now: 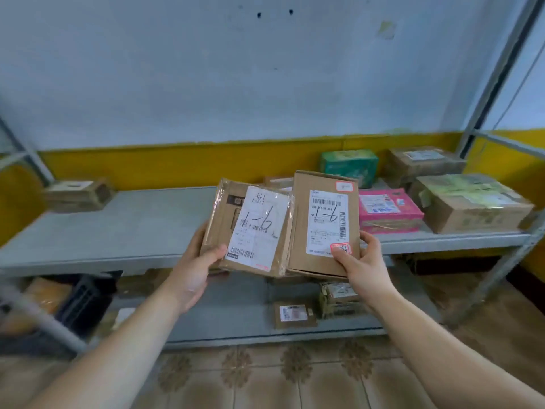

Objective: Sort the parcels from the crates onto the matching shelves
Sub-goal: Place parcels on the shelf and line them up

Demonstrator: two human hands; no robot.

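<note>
Cardboard parcels [259,228] [324,219], two, in two hands [197,267] [362,261].

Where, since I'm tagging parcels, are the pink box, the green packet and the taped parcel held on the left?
pink box [390,211], head view, top face.
green packet [349,168], head view, front face.
taped parcel [255,228], head view, white label.

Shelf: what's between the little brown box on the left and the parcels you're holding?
Nothing. The head view shows bare grey shelf from the little brown box to the nearest held parcel.
</note>
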